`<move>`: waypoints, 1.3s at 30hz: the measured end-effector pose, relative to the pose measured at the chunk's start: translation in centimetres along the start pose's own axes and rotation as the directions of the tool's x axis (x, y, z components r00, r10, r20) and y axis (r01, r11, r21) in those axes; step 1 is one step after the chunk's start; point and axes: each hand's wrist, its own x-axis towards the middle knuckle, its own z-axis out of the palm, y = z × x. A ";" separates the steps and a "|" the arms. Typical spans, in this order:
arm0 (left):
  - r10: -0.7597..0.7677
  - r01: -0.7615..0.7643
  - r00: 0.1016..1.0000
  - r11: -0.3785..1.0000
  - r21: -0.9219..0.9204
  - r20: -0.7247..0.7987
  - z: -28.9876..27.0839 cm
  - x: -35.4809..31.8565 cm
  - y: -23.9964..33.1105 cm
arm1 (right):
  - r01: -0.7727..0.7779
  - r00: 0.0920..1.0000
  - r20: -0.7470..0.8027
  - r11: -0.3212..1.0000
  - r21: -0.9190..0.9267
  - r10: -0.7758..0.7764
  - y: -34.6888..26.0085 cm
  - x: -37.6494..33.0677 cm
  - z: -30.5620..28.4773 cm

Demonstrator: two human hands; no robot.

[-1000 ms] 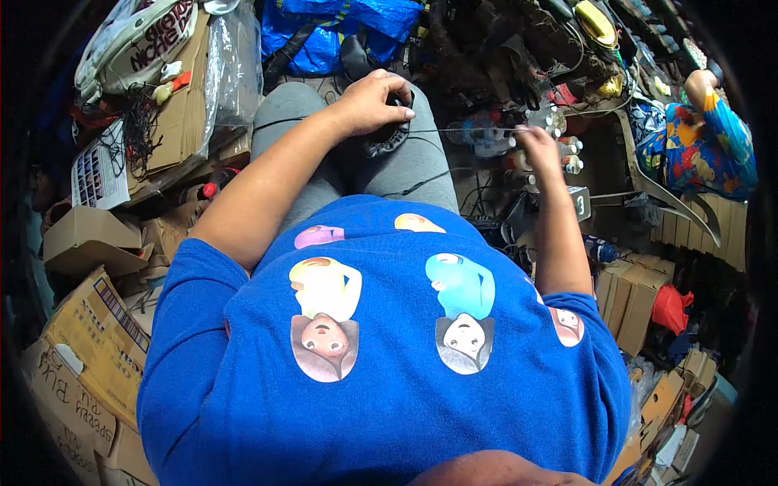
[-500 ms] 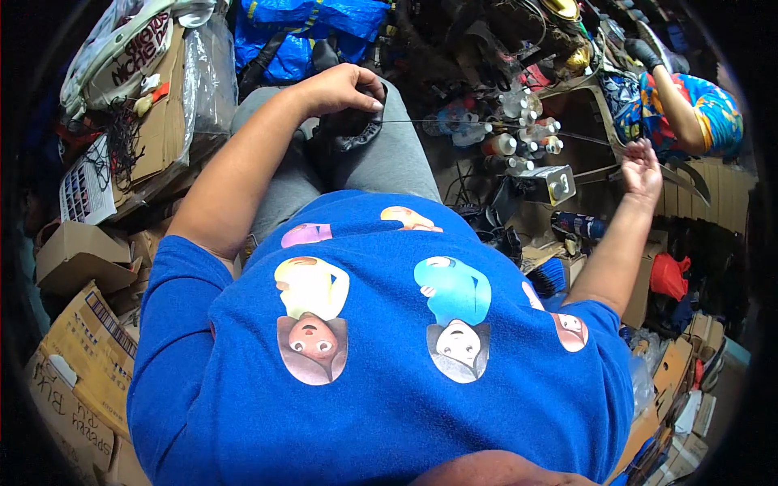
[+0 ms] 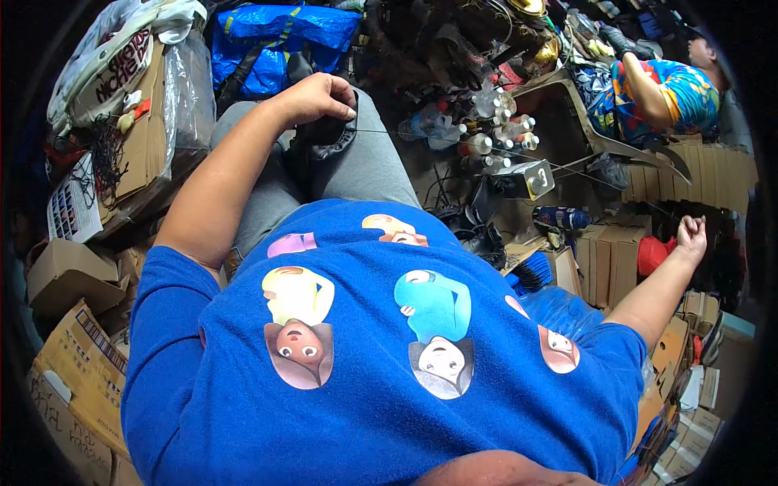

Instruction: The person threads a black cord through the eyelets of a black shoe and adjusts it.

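Head view, looking down over a blue printed shirt (image 3: 389,389) and grey trousers (image 3: 356,174). Left hand (image 3: 314,97) closed down on a dark, curved shoe-like piece (image 3: 328,142) resting on the lap, fingers curled and pinching at its edge. Thin, taut thread (image 3: 502,152) running from that piece out to the right, across a cluster of small clear bottles (image 3: 494,130) on the floor. Right hand (image 3: 691,235) flung far out to the side, well apart from the left, curled into a loose fist, probably gripping the thread's far end, though too small to confirm. Stitch apparently being drawn tight: thread pulled through and at full stretch, so this pass looks nearly finished; how much of the seam is left, hidden under the left hand. Around the lap: brown cardboard boxes (image 3: 73,356), a blue woven bag (image 3: 279,36), another person's patterned sleeve (image 3: 673,89) at upper right.
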 end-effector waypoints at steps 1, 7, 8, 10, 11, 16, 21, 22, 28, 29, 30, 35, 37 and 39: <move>0.000 0.000 1.000 1.000 0.002 -0.002 -0.1 -0.1 -0.1 | 0.057 0.994 -0.089 0.998 -0.027 -0.059 -0.4 0.0 -0.5; -0.049 0.049 0.999 0.999 0.001 0.012 -0.6 -2.1 1.6 | 0.257 0.960 0.124 0.620 -0.741 -0.250 19.1 -11.5 15.4; 0.025 -0.023 0.995 1.000 -0.020 0.095 -0.4 -1.1 1.8 | 0.270 0.947 0.316 0.657 -0.704 -0.051 19.4 -12.5 14.4; -0.037 0.038 0.988 0.999 -0.003 0.149 -0.8 -1.0 1.7 | 0.118 0.912 0.349 0.677 -0.726 0.216 27.9 -18.8 20.4; -0.088 0.091 0.982 0.996 -0.011 0.167 -0.9 -1.4 2.3 | 0.126 0.891 0.345 0.568 -0.813 0.296 31.5 -23.0 24.3; -0.102 0.104 0.975 0.995 0.003 0.198 -1.2 -0.8 2.4 | 0.559 0.457 0.782 0.547 -0.624 0.424 43.3 -30.2 29.1; -0.080 0.083 0.974 0.997 -0.005 0.210 -1.4 -1.3 2.2 | 0.535 0.361 0.757 0.544 -0.646 0.544 47.1 -32.5 30.9; -0.081 0.085 0.975 0.996 -0.009 0.209 -1.4 -1.4 2.2 | 0.565 0.352 0.755 0.518 -0.642 0.553 47.6 -32.4 30.8; -0.080 0.092 0.963 0.995 -0.034 0.256 -1.8 -1.4 2.1 | 0.585 0.313 0.750 0.504 -0.636 0.583 48.3 -33.0 31.3; -0.085 0.094 0.963 0.995 -0.022 0.255 -1.8 -1.4 2.1 | 0.571 0.315 0.745 0.510 -0.643 0.587 48.4 -33.0 31.3; -0.090 0.096 0.964 0.995 -0.011 0.251 -1.7 -1.4 1.9 | 0.558 0.315 0.741 0.516 -0.650 0.593 48.4 -33.1 31.3; -0.059 0.069 0.959 0.997 -0.025 0.278 -1.8 -1.4 1.8 | 0.695 0.284 0.769 0.430 -0.577 0.572 47.9 -33.6 32.2; -0.046 0.055 0.959 0.998 -0.025 0.281 -1.8 -1.3 1.8 | 0.741 0.273 0.787 0.400 -0.539 0.554 48.0 -34.1 32.3; -0.066 0.079 0.956 0.996 -0.033 0.285 -1.8 -1.3 1.9 | 0.702 0.298 0.779 0.426 -0.570 0.551 48.0 -34.6 32.1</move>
